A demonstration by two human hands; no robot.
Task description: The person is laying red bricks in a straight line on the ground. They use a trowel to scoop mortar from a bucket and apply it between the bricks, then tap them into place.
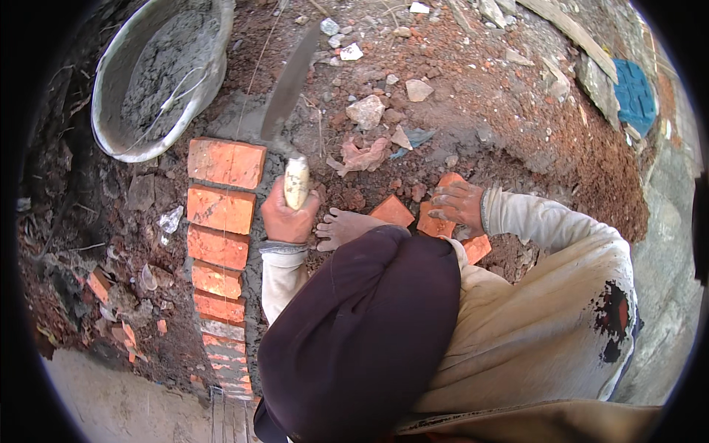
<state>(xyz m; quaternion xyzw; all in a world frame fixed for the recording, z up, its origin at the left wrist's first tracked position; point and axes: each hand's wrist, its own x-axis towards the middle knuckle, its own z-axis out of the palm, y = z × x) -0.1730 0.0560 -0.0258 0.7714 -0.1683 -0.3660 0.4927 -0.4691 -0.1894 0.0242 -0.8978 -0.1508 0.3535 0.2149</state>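
Note:
My left hand grips the pale handle of a steel trowel, its blade pointing up over grey mortar. Beside it runs a row of red bricks bedded in mortar, with a string line along it. My right hand is closed over the top of a loose red brick. Two more loose pieces, a brick and another brick, lie close by. My bare foot rests on the dirt between my hands.
A large tub of wet mortar sits at the upper left. Stones, rubble and broken brick cover the dirt. A blue plastic object and wooden planks are at the upper right. A concrete surface shows at the lower left.

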